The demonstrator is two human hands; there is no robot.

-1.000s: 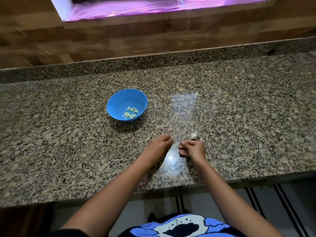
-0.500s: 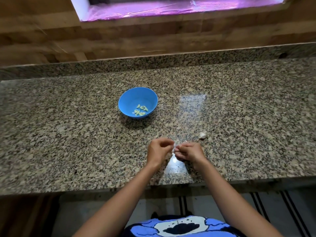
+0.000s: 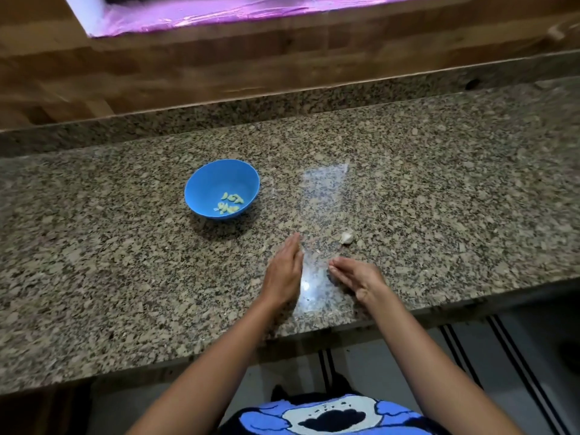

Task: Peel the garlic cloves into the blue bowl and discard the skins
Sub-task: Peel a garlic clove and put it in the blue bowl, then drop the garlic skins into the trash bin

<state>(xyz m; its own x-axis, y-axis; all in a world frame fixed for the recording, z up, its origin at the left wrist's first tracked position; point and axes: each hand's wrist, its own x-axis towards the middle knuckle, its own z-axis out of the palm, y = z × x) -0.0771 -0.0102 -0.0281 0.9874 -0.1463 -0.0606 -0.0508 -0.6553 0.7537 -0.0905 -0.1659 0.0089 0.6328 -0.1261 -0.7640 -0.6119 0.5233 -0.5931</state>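
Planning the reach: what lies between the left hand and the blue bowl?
Nothing: between left hand and bowl only bare counter, in the head view.

Dim warm room light with pink glow from above; a bright glare patch sits on the counter (image 3: 439, 189), frame edges bowed and motion-blurred.

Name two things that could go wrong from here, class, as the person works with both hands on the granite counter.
1. The left hand and right hand sit near the front edge of the counter; swept skins may drop to the floor.
2. The loose garlic piece lies apart from the blue bowl; pale on speckled stone, it may be missed or knocked.
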